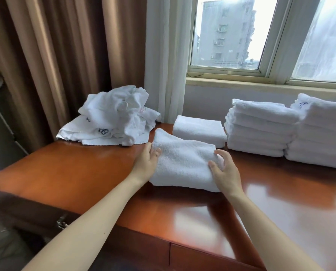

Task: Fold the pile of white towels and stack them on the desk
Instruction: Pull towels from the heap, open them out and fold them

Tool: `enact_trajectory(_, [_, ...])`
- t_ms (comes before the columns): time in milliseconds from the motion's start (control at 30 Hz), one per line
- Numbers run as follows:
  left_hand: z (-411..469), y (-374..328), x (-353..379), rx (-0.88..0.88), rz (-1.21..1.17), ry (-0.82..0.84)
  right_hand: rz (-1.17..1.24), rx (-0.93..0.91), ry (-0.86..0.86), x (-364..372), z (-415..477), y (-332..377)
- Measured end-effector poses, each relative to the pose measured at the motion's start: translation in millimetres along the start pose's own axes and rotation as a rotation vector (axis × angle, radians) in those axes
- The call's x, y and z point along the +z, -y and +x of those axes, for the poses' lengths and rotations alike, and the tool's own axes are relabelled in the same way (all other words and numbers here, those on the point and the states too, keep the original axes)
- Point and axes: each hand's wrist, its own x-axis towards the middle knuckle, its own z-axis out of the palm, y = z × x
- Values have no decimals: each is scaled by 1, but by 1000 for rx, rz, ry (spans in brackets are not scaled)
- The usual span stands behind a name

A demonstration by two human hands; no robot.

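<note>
Both hands on a folded white towel at the middle of the desk.

The left hand [146, 161] holds the folded towel's [182, 163] left edge, thumb on top and fingers along the side; whether they reach under it I cannot tell. The right hand [225, 169] curls its fingers and thumb over the right end. The towel lies on the glossy reddish-brown desk [85, 173]. At 10 o'clock from it sits the crumpled pile of towels [112, 118], some with blue marks too small to read. At 12 to 1 o'clock is a low folded stack [199, 130], at 2 o'clock a taller stack [261, 130], and beyond that a third stack [319, 137] cut off by the frame. Behind hang brown curtains [45, 55], a white sheer curtain [163, 55] and a window [231, 36] with a hazy building outside.
</note>
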Motion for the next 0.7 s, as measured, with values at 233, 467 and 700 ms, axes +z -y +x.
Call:
enact_trajectory(233, [4,20,4,-201,440,100,-116,108,100,-4,5,-5])
enact_trajectory(467, [4,7,-11,-382,694,246,-397,149,283,-8,10,-1])
enact_trajectory(700, [14,-14,4,72,637,403,-715,39,260,-4,18,17])
